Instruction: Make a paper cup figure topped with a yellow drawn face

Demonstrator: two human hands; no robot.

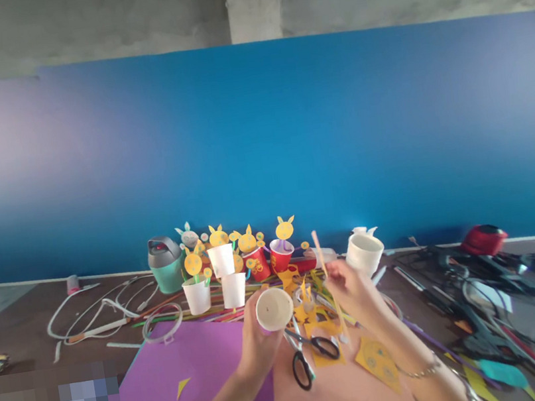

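My left hand [253,347] is wrapped round a white paper cup [274,309], its open mouth tilted toward me. The inside of that cup looks bare. To its right, my right hand [354,289] pinches a thin, pale orange stick [319,251], held nearly upright; whether it is a straw or a pipe cleaner I cannot tell. Black-handled scissors [302,371] lie just below the cup, blades partly hidden. Yellow cut paper scraps [316,327] are strewn between the hands. A yellow patterned paper piece [376,362] rests under my right forearm.
Behind stand several cups with yellow eared paper figures [193,262], two of the cups red [282,255]. A white cup [364,253] stands right. Purple sheet [197,372], teal container [167,269], white cable [98,329], glue guns [491,321] and cords lie around. A blue partition [259,141] closes the back.
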